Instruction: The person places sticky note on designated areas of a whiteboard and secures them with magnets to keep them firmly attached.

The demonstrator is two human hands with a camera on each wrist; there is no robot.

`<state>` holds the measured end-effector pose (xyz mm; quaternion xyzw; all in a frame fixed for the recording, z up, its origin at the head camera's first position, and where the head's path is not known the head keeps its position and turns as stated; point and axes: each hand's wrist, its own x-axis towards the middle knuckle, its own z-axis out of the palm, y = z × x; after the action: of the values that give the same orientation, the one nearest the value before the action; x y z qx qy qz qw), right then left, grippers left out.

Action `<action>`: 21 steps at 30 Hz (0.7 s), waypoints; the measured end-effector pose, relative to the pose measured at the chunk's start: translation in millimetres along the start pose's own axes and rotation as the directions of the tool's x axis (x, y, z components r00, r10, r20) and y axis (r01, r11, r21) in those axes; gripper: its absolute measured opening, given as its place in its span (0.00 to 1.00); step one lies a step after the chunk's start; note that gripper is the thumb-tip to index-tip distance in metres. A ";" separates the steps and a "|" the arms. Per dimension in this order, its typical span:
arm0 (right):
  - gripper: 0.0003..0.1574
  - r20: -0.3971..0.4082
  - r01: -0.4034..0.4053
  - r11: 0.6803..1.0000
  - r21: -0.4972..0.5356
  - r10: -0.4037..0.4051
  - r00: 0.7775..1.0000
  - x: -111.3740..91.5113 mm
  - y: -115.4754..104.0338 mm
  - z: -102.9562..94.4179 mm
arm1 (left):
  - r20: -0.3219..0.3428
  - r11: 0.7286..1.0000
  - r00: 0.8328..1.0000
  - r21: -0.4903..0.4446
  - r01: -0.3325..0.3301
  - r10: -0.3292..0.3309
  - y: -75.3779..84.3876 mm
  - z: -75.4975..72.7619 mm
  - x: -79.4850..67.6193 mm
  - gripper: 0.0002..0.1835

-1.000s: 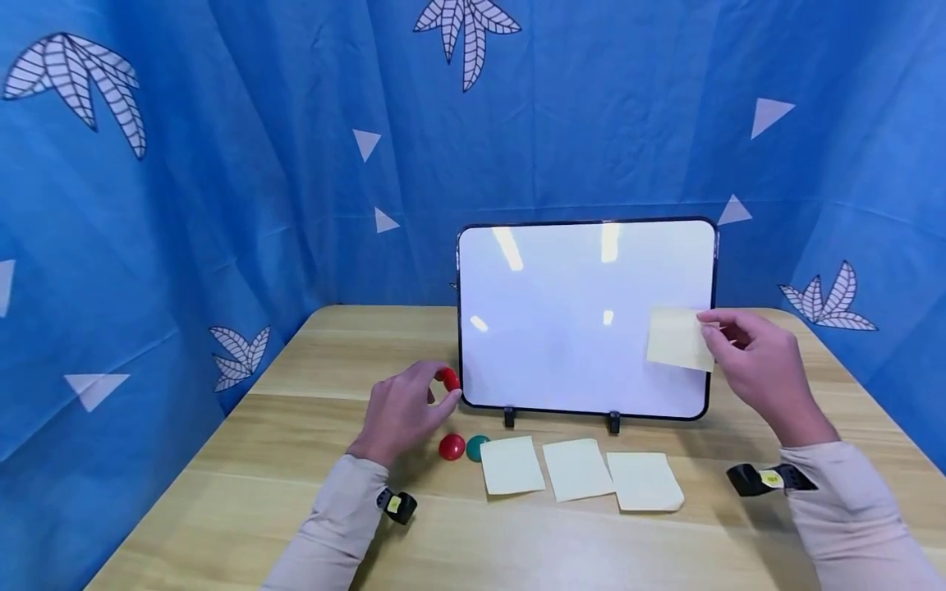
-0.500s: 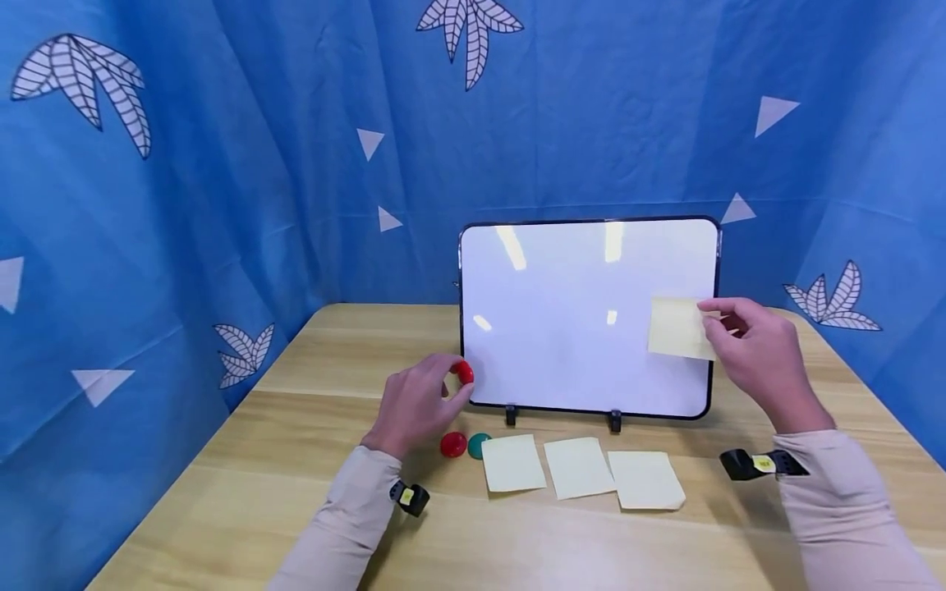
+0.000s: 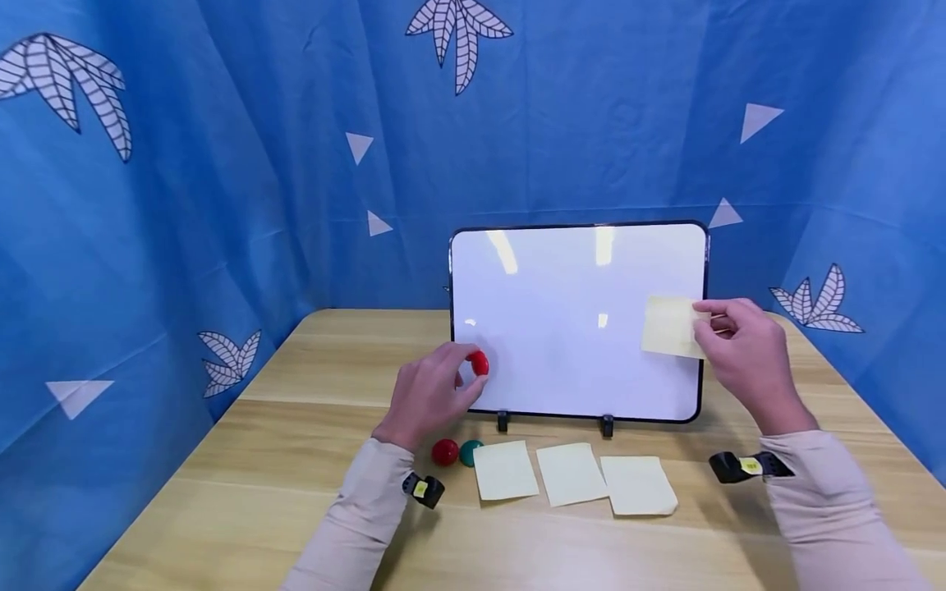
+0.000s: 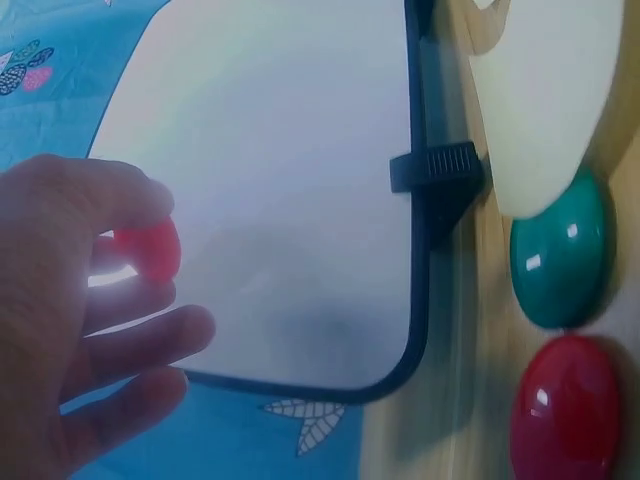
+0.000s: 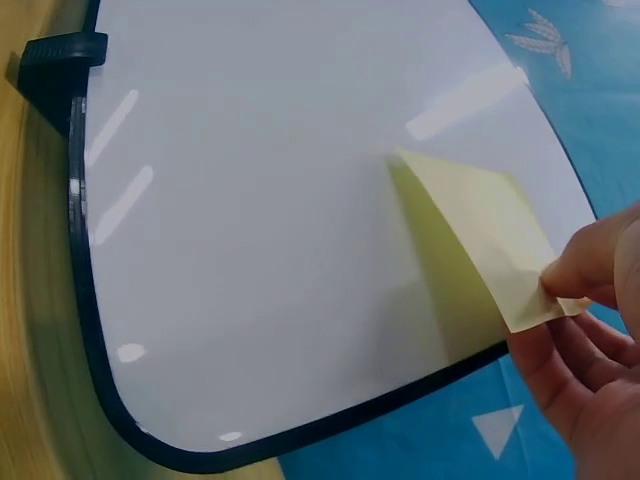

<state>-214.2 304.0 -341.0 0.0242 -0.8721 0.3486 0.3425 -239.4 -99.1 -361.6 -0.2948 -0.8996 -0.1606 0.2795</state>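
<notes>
Pinching a round, glossy red magnet (image 3: 479,363) between thumb and fingertips, the left hand (image 3: 432,394) holds it before the lower left of the blank whiteboard (image 3: 562,312). The right hand (image 3: 742,349) grips a pale yellow, unwritten paper note (image 3: 668,327) by its corner against the board's right side.

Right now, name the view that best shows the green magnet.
Left wrist: the green magnet fills the frame's right side, beside a red magnet. The head view shows it small on the table. The right wrist view misses it.
</notes>
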 end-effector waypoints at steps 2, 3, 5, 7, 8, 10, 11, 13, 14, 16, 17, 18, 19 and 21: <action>0.18 -0.019 -0.003 1.000 -0.006 0.003 1.000 -0.6 0.4 2.6 | 0.001 1.000 1.000 0.000 -0.013 0.013 1.6 -0.3 1.3 0.16; 0.18 -0.029 -0.003 1.000 -0.006 0.003 1.000 -0.8 0.5 3.5 | 0.001 1.000 1.000 0.004 -0.020 0.020 2.4 -0.1 1.9 0.16; 0.18 -0.050 0.005 1.000 0.000 -0.005 0.999 -0.7 0.4 5.1 | -0.003 0.999 0.999 0.003 -0.032 0.032 4.0 0.3 2.9 0.17; 0.19 -0.074 0.018 1.000 0.009 -0.017 0.997 -0.1 0.3 6.7 | -0.013 0.999 0.999 0.000 -0.044 0.044 5.3 1.4 3.8 0.18; 0.19 -0.084 0.025 1.000 0.014 -0.023 0.996 0.0 0.1 7.2 | -0.017 0.999 0.998 -0.001 -0.054 0.054 5.9 2.4 4.2 0.18; 0.19 -0.107 0.039 0.999 0.018 -0.037 0.994 -0.3 -0.7 8.2 | -0.026 0.997 0.997 -0.005 -0.076 0.075 7.1 4.6 4.7 0.18; 0.18 -0.116 0.045 0.999 0.017 -0.042 0.992 -0.8 -0.8 8.5 | -0.030 0.996 0.996 -0.005 -0.086 0.086 7.9 5.8 5.0 0.18; 0.18 -0.129 0.051 0.998 0.020 -0.048 0.990 -2.1 -1.6 8.7 | -0.034 0.995 0.994 -0.001 -0.103 0.103 9.5 8.2 5.5 0.18; 0.18 -0.135 0.053 0.998 0.019 -0.050 0.990 -2.7 -2.0 8.6 | -0.036 0.994 0.993 0.000 -0.109 0.109 10.6 9.0 5.8 0.19; 0.19 -0.145 0.052 0.998 0.019 -0.049 0.988 -3.2 -2.3 8.6 | -0.039 0.994 0.993 -0.003 -0.112 0.112 12.9 10.1 6.5 0.21; 0.19 -0.148 0.051 0.998 0.023 -0.047 0.988 -3.2 -2.3 8.8 | -0.038 0.994 0.993 -0.003 -0.111 0.111 14.2 10.5 7.0 0.21; 0.19 -0.151 0.047 0.999 0.027 -0.043 0.988 -3.1 -2.1 9.2 | -0.038 0.994 0.993 -0.004 -0.110 0.110 15.5 10.6 7.9 0.22; 0.19 -0.154 0.043 0.999 0.029 -0.038 0.987 -3.0 -1.9 9.6 | -0.037 0.994 0.993 -0.003 -0.109 0.108 16.9 10.4 8.8 0.23; 0.19 -0.157 0.036 0.999 0.035 -0.030 0.987 -2.4 -1.6 10.6 | -0.037 0.994 0.993 -0.004 -0.109 0.109 19.6 9.8 11.0 0.23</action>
<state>-218.1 295.7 -347.0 0.0177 -0.8354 0.3601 0.4149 -238.6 -74.6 -360.4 -0.3415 -0.8762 -0.1534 0.3035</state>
